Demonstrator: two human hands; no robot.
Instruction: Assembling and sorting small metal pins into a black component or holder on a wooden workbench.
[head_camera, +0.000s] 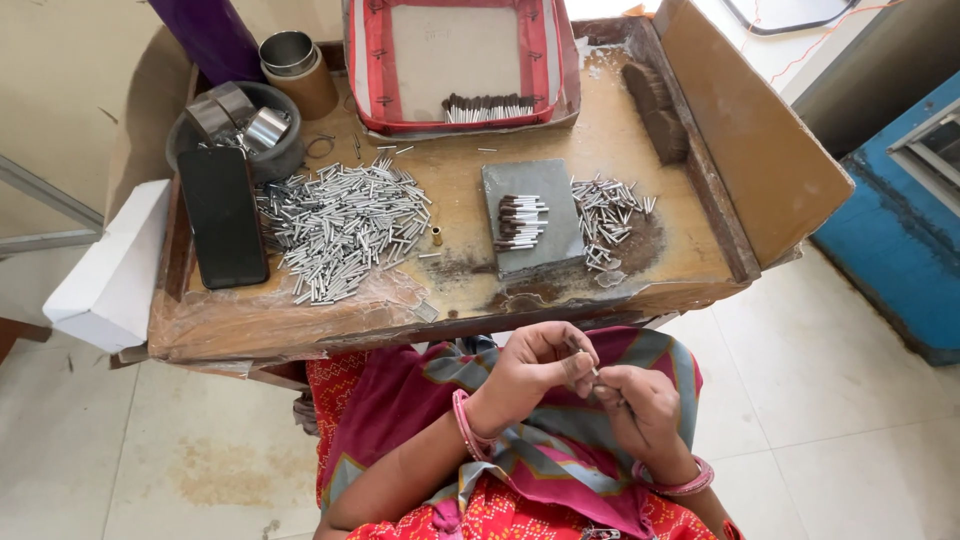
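1. The left hand (535, 368) is curled nearly closed over the lap, fingertips pinched together on a thin little tube (595, 371) that shows only as a pale sliver between the two hands.
2. The right hand (643, 408) is also curled tight, its fingertips meeting the left hand's at that same tube; a dark thin stick seems to run through its grip, too small to make out surely.
3. Both hands hang below the near edge of the surface (460, 300), not touching it.
4. Near the middle of the surface lies a grey slab (555, 190) with a small stack of dark-tipped tubes (520, 222) on it; loose tubes (605, 212) lie scattered just beside its right edge.
5. Toward the left edge spreads a large heap of silver tubes (345, 228), with a black phone (222, 216) beside it.
6. At the far edge sits a red-rimmed tray (372, 70) holding a row of finished tubes (488, 108); its far side is cut off by the frame.
7. At the far left corner, a grey bowl (280, 160) holds metal pieces.
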